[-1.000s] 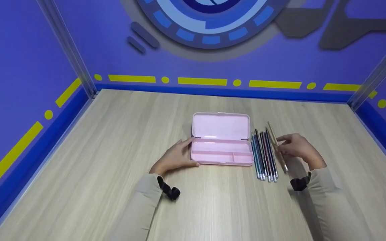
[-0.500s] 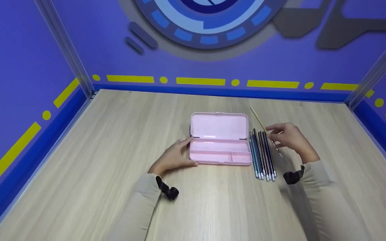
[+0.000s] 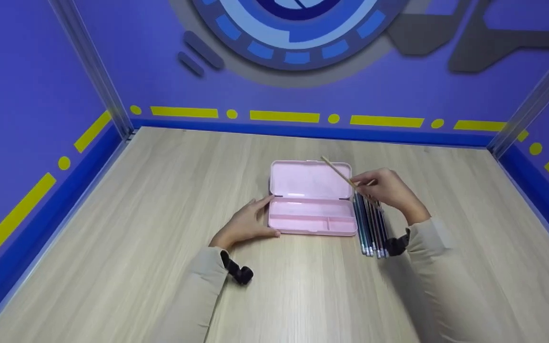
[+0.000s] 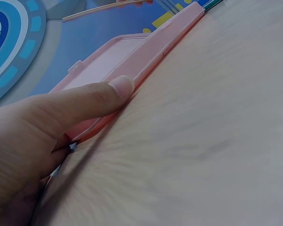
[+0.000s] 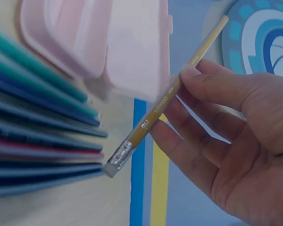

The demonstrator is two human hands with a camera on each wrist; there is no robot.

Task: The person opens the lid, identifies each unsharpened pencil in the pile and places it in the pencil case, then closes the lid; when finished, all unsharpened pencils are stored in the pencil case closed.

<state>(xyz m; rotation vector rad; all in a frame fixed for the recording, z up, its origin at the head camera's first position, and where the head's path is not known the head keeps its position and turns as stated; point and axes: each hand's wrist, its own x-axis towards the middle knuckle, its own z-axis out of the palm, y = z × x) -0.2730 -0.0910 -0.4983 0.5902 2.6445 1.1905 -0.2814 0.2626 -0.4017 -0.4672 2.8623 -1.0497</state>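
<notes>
An open pink pencil case (image 3: 312,233) lies on the table, its lid (image 3: 298,178) folded back. My left hand (image 3: 246,225) holds its left end, thumb (image 4: 101,98) along the front wall and fingers at the left side. My right hand (image 3: 384,190) pinches a gold pencil (image 5: 156,109) between thumb and fingers. The pencil is tilted, its eraser end (image 5: 112,169) pointing down toward me; the far end overlaps the lid in the head view. Beneath the right hand, several dark and teal pencils (image 3: 367,228) lie side by side just right of the case, partly hidden by the hand.
The wooden table (image 3: 198,166) is bounded by blue walls (image 3: 160,71) with yellow markings at the back and both sides. Inside the case, a divider (image 3: 303,216) separates a long back compartment from two front ones.
My right hand has carried the gold pencil left, from beyond the pencil row to over it, with the pencil tilting further left. My left hand has stayed at the case.
</notes>
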